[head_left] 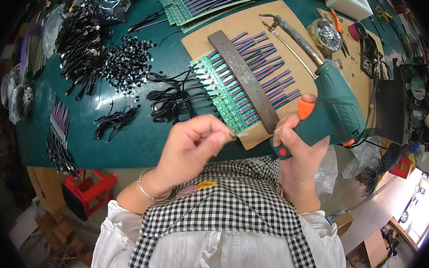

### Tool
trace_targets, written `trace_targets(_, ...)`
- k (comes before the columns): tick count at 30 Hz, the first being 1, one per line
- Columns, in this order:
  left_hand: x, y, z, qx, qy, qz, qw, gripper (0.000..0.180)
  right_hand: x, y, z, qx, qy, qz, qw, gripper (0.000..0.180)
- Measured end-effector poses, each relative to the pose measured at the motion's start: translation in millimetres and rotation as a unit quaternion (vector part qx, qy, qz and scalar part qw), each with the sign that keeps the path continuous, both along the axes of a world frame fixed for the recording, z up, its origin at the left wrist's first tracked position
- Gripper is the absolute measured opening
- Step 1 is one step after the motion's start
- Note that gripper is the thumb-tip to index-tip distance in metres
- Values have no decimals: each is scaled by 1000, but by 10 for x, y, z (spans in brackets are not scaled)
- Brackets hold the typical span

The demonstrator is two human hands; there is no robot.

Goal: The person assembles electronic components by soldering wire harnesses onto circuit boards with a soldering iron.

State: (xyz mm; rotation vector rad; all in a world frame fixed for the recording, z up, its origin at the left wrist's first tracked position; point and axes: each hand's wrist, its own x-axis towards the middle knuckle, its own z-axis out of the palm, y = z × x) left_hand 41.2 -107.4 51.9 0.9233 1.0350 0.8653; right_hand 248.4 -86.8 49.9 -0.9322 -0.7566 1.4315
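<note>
My right hand [302, 151] is wrapped around the handle of a green soldering gun [338, 95] with an orange trigger. The gun's grey barrel and thin solder feed tube reach toward the far left. Below the barrel, a green circuit board panel [222, 96] lies on brown cardboard, with rows of multicoloured wires along its right side. A dark metal bar [242, 79] rests across those wires. My left hand [191, 145] is closed in a pinch at the panel's near corner; what its fingers hold is too small to tell. Black cables [175, 95] meet the panel's far left end.
Small black connectors [128, 62] and a heap of black cables [82, 42] cover the left. More circuit panels [192, 7] are stacked at the back. A foil-covered dish [325, 35], orange-handled pliers [339, 31] and a black fan [416, 87] stand to the right.
</note>
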Motion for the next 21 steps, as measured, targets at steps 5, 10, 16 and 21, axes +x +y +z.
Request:
trace_targets(5, 21, 37, 0, 9, -40, 35, 999, 7, -59, -11, -17, 30, -151, 17, 988, 62)
trace_targets(10, 43, 42, -2, 40, 0, 18, 999, 4, -101, -19, -32, 35, -168, 57, 983, 57)
trace_targets(16, 86, 42, 0, 73, 43, 16, 996, 3, -104, -9, -34, 60, -190, 117, 973, 55)
trace_targets(21, 114, 55, 7, 71, 63, 16, 995, 3, -96, -17, -136, 57, -193, 133, 970, 50)
